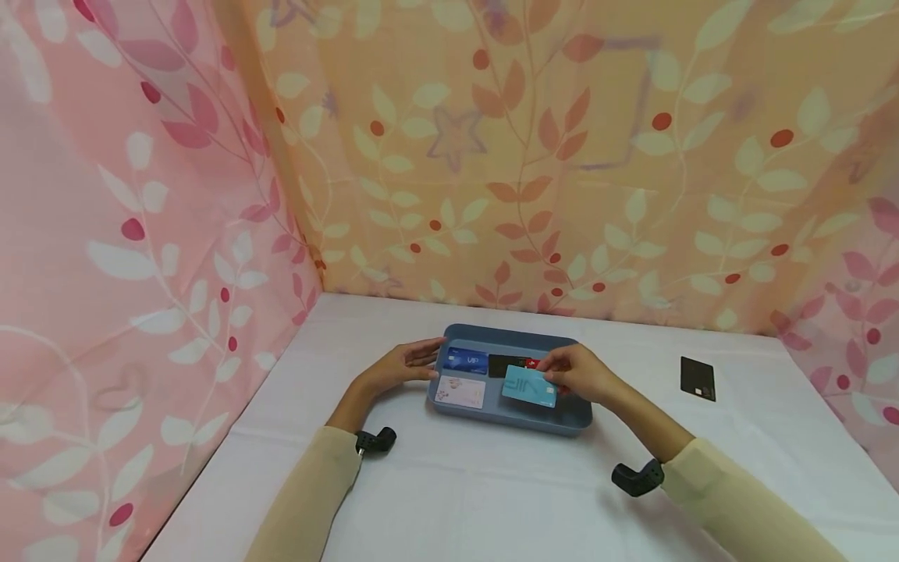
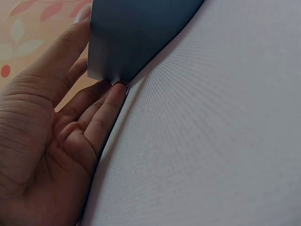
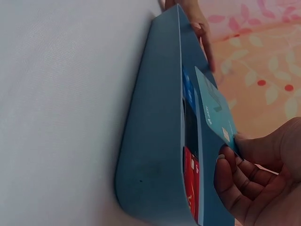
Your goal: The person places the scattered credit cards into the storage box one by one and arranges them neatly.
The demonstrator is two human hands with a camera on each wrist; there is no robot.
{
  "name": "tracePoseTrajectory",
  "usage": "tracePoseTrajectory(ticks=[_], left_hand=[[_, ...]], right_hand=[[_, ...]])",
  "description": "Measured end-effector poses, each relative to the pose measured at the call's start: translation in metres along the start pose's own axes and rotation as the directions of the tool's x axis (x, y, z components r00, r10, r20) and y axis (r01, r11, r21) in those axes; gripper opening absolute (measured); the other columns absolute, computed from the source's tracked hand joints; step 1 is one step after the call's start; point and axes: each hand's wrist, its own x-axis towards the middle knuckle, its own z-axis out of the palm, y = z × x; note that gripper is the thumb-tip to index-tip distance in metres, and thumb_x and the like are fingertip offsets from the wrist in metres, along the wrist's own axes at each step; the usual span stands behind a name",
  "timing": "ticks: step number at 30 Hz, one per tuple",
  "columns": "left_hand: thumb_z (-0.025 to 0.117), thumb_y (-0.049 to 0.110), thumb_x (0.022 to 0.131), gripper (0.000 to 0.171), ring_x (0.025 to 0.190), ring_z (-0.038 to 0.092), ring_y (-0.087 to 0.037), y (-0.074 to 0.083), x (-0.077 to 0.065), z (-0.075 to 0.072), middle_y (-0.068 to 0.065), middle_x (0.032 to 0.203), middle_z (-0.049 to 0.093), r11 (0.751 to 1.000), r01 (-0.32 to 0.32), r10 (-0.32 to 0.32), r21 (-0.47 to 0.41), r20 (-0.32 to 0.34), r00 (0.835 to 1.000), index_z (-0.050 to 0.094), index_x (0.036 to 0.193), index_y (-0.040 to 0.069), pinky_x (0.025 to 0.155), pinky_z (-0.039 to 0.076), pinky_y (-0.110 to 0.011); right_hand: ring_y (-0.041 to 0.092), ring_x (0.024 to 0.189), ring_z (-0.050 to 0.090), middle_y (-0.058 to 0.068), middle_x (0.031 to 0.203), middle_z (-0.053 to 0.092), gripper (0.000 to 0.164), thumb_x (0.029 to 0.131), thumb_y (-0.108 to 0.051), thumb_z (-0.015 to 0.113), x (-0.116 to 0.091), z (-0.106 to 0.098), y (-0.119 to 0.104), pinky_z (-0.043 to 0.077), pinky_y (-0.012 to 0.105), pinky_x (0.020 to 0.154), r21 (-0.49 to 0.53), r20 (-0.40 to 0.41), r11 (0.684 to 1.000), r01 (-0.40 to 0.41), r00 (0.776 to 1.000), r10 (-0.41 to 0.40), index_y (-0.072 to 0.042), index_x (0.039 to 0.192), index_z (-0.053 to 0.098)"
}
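Observation:
A light-blue bank card (image 1: pixel 530 386) with a chip is pinched by its right end in my right hand (image 1: pixel 579 373), above the right part of a blue-grey tray (image 1: pixel 506 420). In the right wrist view the card (image 3: pixel 214 106) tilts, thumb on one face and fingertips behind. My left hand (image 1: pixel 402 365) touches the tray's left end; in the left wrist view its fingertips rest against the tray wall (image 2: pixel 136 37). Inside the tray lie a blue VIP card (image 1: pixel 467 361), a pale patterned card (image 1: pixel 460 392), a black card (image 1: pixel 507 365) and a partly covered red card (image 3: pixel 190 181).
Another black card (image 1: pixel 698 378) lies on the white tablecloth (image 1: pixel 492 499) to the right of the tray. Floral cloth walls, orange (image 1: pixel 421 195) at the back and pink (image 1: pixel 140 273) at the left, border the table.

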Motion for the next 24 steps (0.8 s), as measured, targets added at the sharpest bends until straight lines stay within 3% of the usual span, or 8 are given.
tracePoseTrajectory(ticks=[8,24], left_hand=[[0.077,0.011,0.091,0.076,0.147,0.037,-0.025,-0.002,0.001,0.001,-0.006,0.162,0.036,1.0,-0.016,0.016,-0.002,-0.004,1.0,0.04,0.157,0.015,0.117,0.035,-0.036],[0.077,0.013,0.091,0.076,0.147,0.039,-0.024,-0.005,0.002,-0.001,-0.005,0.162,0.036,1.0,-0.022,0.022,0.014,-0.004,1.0,0.04,0.157,0.017,0.116,0.036,-0.035]], right_hand=[[0.017,0.061,0.059,0.014,0.086,0.071,0.014,0.094,0.004,0.066,0.007,0.012,0.004,0.059,0.028,0.057,-0.011,0.027,0.999,0.038,0.999,-0.037,0.008,0.106,0.073],[0.016,0.058,0.06,0.015,0.082,0.07,0.01,0.094,0.005,0.067,0.018,0.029,0.008,0.059,0.028,0.056,-0.019,0.056,1.0,0.006,0.998,-0.005,0.008,0.101,0.073]])
